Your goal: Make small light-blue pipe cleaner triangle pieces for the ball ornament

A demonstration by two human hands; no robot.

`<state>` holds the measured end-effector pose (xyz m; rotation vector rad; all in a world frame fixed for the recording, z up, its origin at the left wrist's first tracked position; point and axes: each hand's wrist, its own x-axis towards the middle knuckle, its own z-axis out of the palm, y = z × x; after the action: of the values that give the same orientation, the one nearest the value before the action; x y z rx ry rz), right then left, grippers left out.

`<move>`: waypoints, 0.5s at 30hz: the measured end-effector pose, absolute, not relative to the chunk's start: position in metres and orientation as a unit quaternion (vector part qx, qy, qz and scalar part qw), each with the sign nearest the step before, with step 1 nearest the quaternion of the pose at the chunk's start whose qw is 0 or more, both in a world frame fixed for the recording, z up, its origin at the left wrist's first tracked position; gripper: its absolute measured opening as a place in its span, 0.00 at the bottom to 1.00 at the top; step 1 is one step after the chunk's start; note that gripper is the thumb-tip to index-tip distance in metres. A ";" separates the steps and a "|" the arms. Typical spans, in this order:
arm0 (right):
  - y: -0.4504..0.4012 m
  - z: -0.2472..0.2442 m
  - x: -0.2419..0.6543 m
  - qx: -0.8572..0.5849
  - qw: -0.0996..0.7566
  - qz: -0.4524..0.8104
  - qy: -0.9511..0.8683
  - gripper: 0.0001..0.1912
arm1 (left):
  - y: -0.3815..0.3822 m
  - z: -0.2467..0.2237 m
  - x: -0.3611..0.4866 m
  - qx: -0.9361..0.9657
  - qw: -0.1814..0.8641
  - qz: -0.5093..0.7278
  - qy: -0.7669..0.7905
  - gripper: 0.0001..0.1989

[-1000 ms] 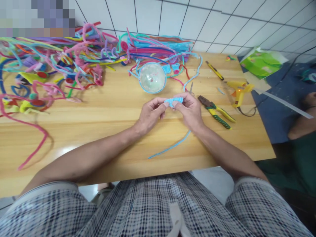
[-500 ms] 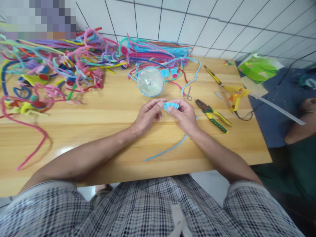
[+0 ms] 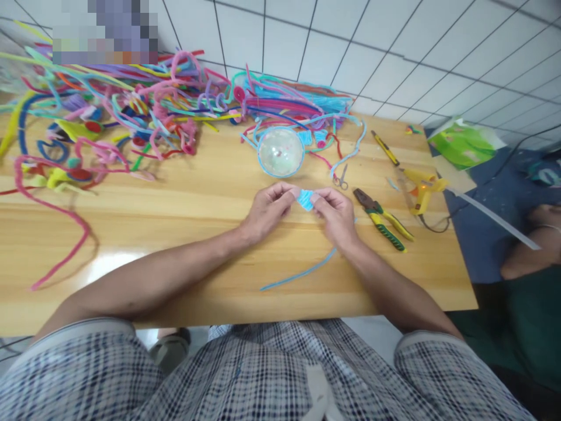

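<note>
Between my two hands, above the wooden table [image 3: 210, 251], is a small light-blue coil of pipe cleaner [image 3: 305, 200] with ridged rows. My left hand [image 3: 270, 209] pinches its left end with thumb and fingers. At the other end my right hand [image 3: 335, 213] grips it the same way. Partly under my right wrist, a loose blue pipe cleaner [image 3: 302, 272] lies curved on the table. Just beyond my hands stands a clear round bowl-like dome [image 3: 280, 153] with a blue rim. Small scissors [image 3: 341, 180] lie near my right hand.
Pliers [image 3: 381, 221], a yellow glue gun [image 3: 419, 188] with a long glue stick, and a utility knife [image 3: 385, 148] lie on the right. A heap of coloured pipe cleaners [image 3: 144, 111] covers the back left. At the right edge, a person's arm [image 3: 532, 251] shows beside a green bag [image 3: 464, 143].
The blue coil has been turned between my fingers, so its flat ridged face now shows. The whole view has shifted slightly; both hands keep their hold.
</note>
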<state>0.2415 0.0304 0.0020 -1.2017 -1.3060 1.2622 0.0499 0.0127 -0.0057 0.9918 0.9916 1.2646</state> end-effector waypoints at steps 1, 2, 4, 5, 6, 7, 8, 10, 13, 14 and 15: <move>0.031 0.001 0.242 -0.489 0.468 0.515 -0.525 0.20 | 0.012 -0.005 0.051 0.415 0.599 0.543 0.417 0.26; 0.033 -0.001 0.242 -0.488 0.473 0.518 -0.520 0.21 | 0.011 -0.005 0.051 0.409 0.608 0.544 0.410 0.27; 0.034 -0.003 0.242 -0.480 0.480 0.522 -0.517 0.22 | 0.011 -0.006 0.053 0.411 0.611 0.545 0.401 0.28; 0.033 -0.004 0.242 -0.475 0.480 0.522 -0.521 0.23 | 0.011 -0.007 0.053 0.418 0.607 0.545 0.401 0.28; 0.033 -0.004 0.242 -0.471 0.478 0.520 -0.530 0.24 | 0.011 -0.009 0.054 0.426 0.600 0.544 0.403 0.28; 0.032 -0.004 0.242 -0.467 0.473 0.515 -0.541 0.25 | 0.012 -0.010 0.054 0.432 0.593 0.544 0.406 0.28; 0.031 -0.004 0.242 -0.465 0.467 0.508 -0.555 0.25 | 0.013 -0.012 0.055 0.436 0.588 0.544 0.410 0.28; 0.029 -0.004 0.242 -0.461 0.454 0.492 -0.583 0.26 | 0.015 -0.014 0.055 0.441 0.581 0.544 0.415 0.27; 0.029 -0.005 0.243 -0.458 0.455 0.442 -0.622 0.24 | 0.016 -0.014 0.056 0.450 0.579 0.542 0.410 0.26; 0.030 -0.006 0.244 -0.456 0.466 0.420 -0.631 0.24 | 0.016 -0.013 0.057 0.452 0.581 0.543 0.405 0.26; 0.031 -0.007 0.245 -0.454 0.481 0.399 -0.635 0.24 | 0.015 -0.011 0.057 0.453 0.581 0.545 0.400 0.26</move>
<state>0.2447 0.0312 -0.0071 -1.1069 -1.5494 0.9726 0.0573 0.0154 -0.0114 1.0577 0.9354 1.2725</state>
